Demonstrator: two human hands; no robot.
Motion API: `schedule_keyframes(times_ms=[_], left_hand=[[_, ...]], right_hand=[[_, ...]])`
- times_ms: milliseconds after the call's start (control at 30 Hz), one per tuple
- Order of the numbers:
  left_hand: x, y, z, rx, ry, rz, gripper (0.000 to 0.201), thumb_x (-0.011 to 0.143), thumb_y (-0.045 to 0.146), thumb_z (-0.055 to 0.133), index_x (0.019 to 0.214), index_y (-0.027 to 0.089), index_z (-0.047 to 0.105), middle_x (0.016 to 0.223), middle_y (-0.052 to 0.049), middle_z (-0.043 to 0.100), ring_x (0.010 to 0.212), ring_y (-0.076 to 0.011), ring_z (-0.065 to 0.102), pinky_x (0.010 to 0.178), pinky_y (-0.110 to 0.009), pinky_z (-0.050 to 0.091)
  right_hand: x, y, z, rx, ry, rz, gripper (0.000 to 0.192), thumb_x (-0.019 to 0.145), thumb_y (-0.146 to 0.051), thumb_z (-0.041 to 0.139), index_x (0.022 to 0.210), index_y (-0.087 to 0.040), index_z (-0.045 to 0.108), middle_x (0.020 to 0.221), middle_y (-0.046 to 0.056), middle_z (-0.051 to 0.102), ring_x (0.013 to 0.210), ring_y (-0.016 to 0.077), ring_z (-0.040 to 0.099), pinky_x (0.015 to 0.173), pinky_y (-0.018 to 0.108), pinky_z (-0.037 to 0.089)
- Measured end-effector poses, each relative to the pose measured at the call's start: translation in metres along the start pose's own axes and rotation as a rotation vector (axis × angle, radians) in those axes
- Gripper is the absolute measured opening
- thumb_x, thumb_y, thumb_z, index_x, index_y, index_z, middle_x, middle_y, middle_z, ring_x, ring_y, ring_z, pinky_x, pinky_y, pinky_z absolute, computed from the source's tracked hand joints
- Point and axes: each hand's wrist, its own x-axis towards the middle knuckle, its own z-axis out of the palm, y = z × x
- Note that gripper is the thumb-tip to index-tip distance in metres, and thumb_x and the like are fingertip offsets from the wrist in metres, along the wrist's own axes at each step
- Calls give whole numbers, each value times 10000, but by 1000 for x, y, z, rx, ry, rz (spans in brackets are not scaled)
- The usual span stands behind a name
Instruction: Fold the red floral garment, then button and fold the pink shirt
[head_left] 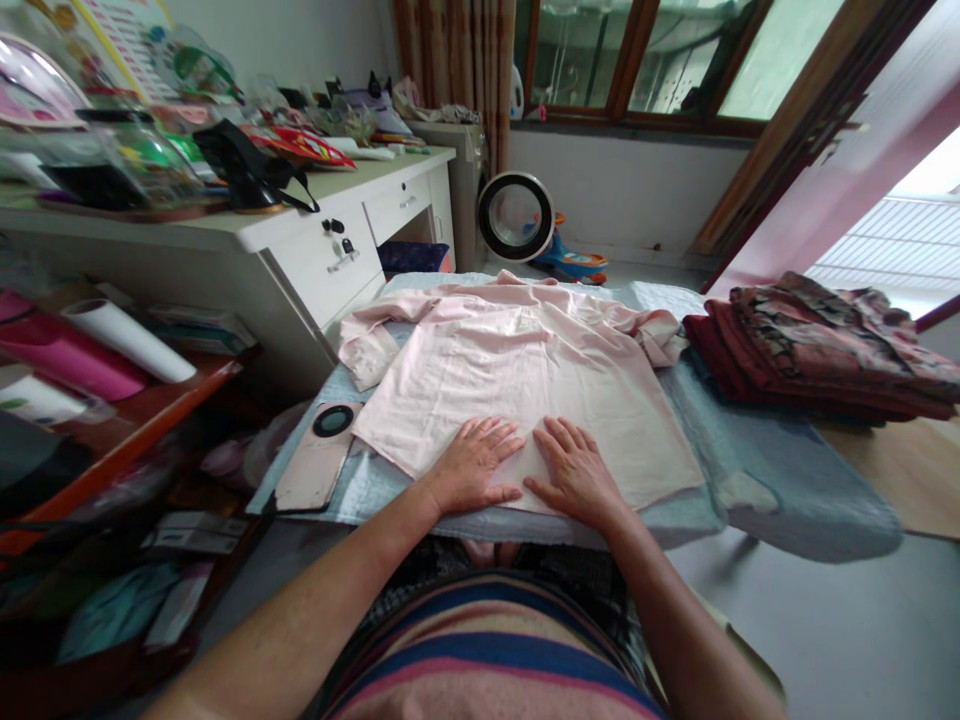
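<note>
Both palms flat, fingers spread — my left hand [474, 462] and right hand [574, 468] gripping nothing, pressing the pink shirt's [517, 375] near hem on the ironing board [780, 480]; uneven pressure could drag creases or slide it off.

**Around the ironing board: a crowded room**

A stack of dark red patterned cloth [825, 345] sits at the right of the frame, on the board's far right edge. A white table [300, 235] with drawers fills the upper left, its top heaped with a black bag [244, 170], plastic containers and colourful packets. Lower left, a reddish wooden shelf [135, 425] carries a white roll [127, 340] and a pink roll [71, 360]. At top centre a round white fan [516, 216] stands on the floor beside a toy [574, 262], below striped curtains [457, 55] and a wood-framed window [645, 60].
</note>
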Motion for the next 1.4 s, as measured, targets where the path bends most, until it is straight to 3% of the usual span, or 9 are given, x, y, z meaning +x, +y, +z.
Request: schedule_keyframes(times_ms=[367,667,800,933,1067,1167,1400], left_hand=[[-16,-4,-5,26,-20,-144,786,811,718,522,1484,336,380,1590,-69,323,1467,-405,185,1143,-674,93],[-17,-4,-4,20,-20,-151,785,815,717,516,1490,342,370,1594,-66,317,1477,-399,162,1146,-679,84],[-16,-5,-3,12,-19,-157,785,813,720,520,1488,346,376,1592,-68,319,1479,-393,156,1153,-673,70],[-17,-4,-6,-19,-43,-170,777,828,734,476,1493,346,368,1603,-67,296,1481,-397,143,1154,-672,59],[-16,-2,-9,-20,-61,-185,801,816,705,522,1508,348,335,1601,-66,302,1477,-408,152,1151,-678,75],[-16,-2,-7,-16,-45,-179,787,815,708,523,1496,349,358,1592,-69,321,1473,-404,173,1152,-680,77],[-19,-6,-2,-20,-16,-151,770,820,710,516,1486,352,372,1595,-55,313,1479,-397,157,1162,-677,64]], right_hand=[[-24,3,-11,-8,-33,-22,694,855,-578,586,1440,-220,479,1575,98,347,1445,314,290,1167,509,234],[-27,30,-14,-14,-12,89,547,919,-444,526,1405,-194,514,1533,108,416,1406,286,371,1135,468,327],[0,29,-28,-6,8,129,398,940,-312,483,1303,-192,593,1429,133,529,1316,271,478,1088,436,388],[44,8,-32,58,-16,-74,416,942,-185,425,1330,-208,573,1459,93,507,1349,233,448,1105,396,371],[88,-3,-16,80,-100,-286,393,977,-220,407,1329,-239,580,1458,68,512,1361,217,438,1101,401,366],[116,9,-7,58,-74,-312,387,973,-299,470,1341,-238,574,1465,81,502,1361,224,436,1119,415,338],[170,53,-4,53,0,-155,440,978,-344,464,1377,-176,542,1480,108,483,1386,233,401,1140,411,309]])
